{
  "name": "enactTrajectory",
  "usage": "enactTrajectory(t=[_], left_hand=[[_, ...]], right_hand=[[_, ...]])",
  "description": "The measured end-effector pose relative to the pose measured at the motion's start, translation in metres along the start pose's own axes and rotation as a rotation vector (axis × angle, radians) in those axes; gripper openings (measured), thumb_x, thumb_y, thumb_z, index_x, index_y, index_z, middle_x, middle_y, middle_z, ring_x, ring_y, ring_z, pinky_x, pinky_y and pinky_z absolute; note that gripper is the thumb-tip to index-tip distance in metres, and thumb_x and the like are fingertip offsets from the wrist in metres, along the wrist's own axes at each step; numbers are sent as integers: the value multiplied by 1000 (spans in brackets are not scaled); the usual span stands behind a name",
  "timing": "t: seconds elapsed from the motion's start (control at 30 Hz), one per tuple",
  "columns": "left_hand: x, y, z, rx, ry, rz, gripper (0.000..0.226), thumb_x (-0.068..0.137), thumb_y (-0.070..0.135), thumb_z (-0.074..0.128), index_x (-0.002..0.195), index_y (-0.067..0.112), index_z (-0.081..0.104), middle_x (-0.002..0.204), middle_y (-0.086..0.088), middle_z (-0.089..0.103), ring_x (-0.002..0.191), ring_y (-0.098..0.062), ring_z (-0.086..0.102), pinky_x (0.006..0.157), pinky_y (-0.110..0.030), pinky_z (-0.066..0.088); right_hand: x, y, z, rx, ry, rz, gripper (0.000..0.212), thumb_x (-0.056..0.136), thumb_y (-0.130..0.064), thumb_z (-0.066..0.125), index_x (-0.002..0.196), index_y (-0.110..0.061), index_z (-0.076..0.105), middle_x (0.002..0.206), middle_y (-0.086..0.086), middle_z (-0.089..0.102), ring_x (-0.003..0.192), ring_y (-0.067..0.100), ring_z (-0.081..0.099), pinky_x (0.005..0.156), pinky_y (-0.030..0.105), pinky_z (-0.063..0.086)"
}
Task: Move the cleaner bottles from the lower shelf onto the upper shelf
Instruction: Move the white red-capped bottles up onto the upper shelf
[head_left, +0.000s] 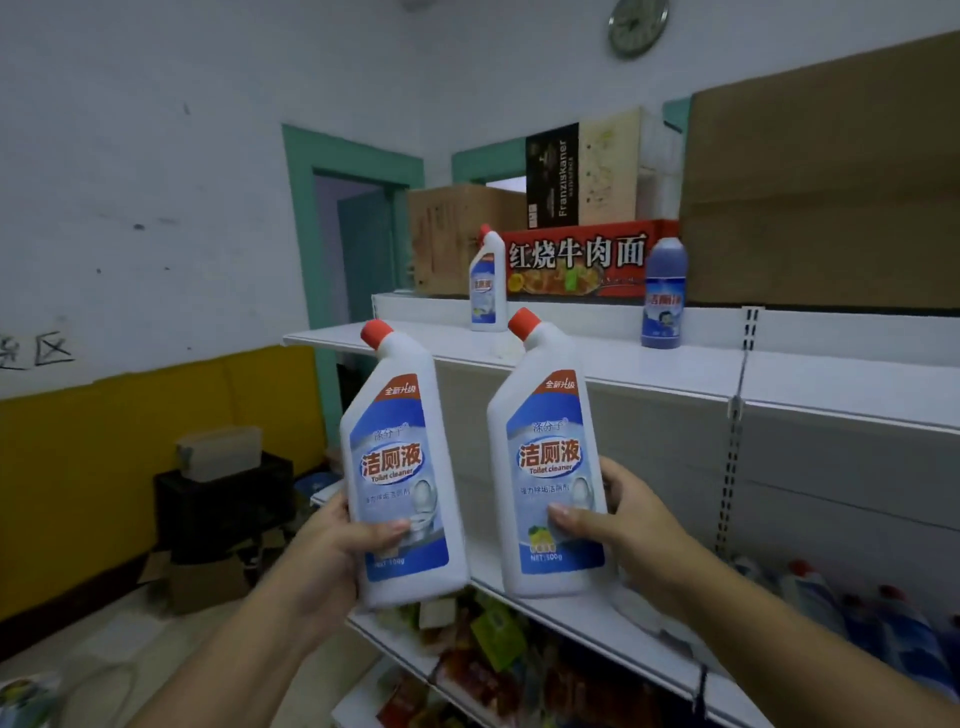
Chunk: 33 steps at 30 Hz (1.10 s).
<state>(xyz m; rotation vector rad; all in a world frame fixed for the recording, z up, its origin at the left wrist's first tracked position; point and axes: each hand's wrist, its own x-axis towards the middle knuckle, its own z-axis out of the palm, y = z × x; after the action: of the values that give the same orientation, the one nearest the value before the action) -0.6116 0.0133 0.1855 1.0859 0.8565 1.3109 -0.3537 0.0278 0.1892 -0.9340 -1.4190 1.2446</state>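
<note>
Cleaner bottle (400, 457) gripped low by left hand (324, 551); second cleaner bottle (550, 452) by right hand (631, 525).

Left bottle (400, 483) beside right bottle (550, 467), both before upper shelf (779, 374), two more bottles (488, 283) on it, boxes (587, 265) behind them.

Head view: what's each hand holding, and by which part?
Left hand grips the left toilet cleaner bottle by its lower body; right hand grips the right toilet cleaner bottle likewise.

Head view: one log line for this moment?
left hand grips left bottle; right hand grips right bottle; upper shelf: white bottle, blue bottle
</note>
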Motion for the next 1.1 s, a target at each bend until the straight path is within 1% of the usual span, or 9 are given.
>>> enactTrajectory(t=[0.17,0.3,0.43,0.53,0.63,0.77,0.9,1.0,1.1], left_hand=[[65,26,-16,-17,0,86,106,6,17,94,107,12,61,95,-17,74,72,-30,73,57,-41,60],[122,56,-31,62,-10,142,91,25,18,95,109,13,61,103,-19,72,78,-32,72,59,-42,59],[186,81,-47,57,-11,206,107,10,24,95,111,17,61,103,-14,73,80,-28,73,59,-41,59],[234,99,-57,94,-65,214,94,21,16,93,110,16,61,96,-12,74,76,-26,73,56,-39,59],[289,112,-67,126,-103,242,101,12,28,94,107,15,63,93,-10,75,75,-25,73,56,-36,58],[355,123,-88,129,-182,237,59,54,10,74,111,16,60,90,-6,75,73,-22,73,53,-32,58],[422,131,-106,138,-273,215,60,59,6,67,117,15,58,103,-10,72,93,-30,69,65,-41,58],[469,136,-104,118,-357,213,49,59,5,65,106,19,61,89,-2,75,83,-22,71,60,-36,60],[513,133,-95,100,-411,198,60,56,5,69,115,16,59,100,-5,74,92,-25,69,65,-34,60]], right_hand=[[67,-40,-3,25,19,-97,49,63,-12,76,110,-10,60,101,11,74,90,27,72,71,36,60],[128,-73,-13,23,61,-165,51,56,-20,76,105,-18,61,92,2,75,85,20,73,66,33,60],[190,-95,-24,19,127,-210,54,54,-19,74,106,-21,59,91,-2,73,82,18,72,60,31,59],[231,-101,-29,-25,179,-210,54,55,-19,73,107,-23,58,93,-1,72,85,20,70,60,32,57],[268,-100,-30,-61,240,-213,50,57,-19,72,105,-23,58,98,0,70,88,21,69,61,34,55],[317,-92,-20,-102,365,-245,58,56,-16,72,111,-20,56,103,1,68,93,21,66,69,38,55],[367,-89,-7,-129,492,-261,59,55,-16,74,111,-22,56,106,2,68,97,23,65,78,43,54],[397,-84,-3,-128,548,-282,61,56,-16,75,114,-19,56,105,2,69,96,23,67,77,42,56],[425,-83,0,-141,576,-277,66,56,-15,75,118,-17,54,106,4,69,97,24,68,81,46,56]])
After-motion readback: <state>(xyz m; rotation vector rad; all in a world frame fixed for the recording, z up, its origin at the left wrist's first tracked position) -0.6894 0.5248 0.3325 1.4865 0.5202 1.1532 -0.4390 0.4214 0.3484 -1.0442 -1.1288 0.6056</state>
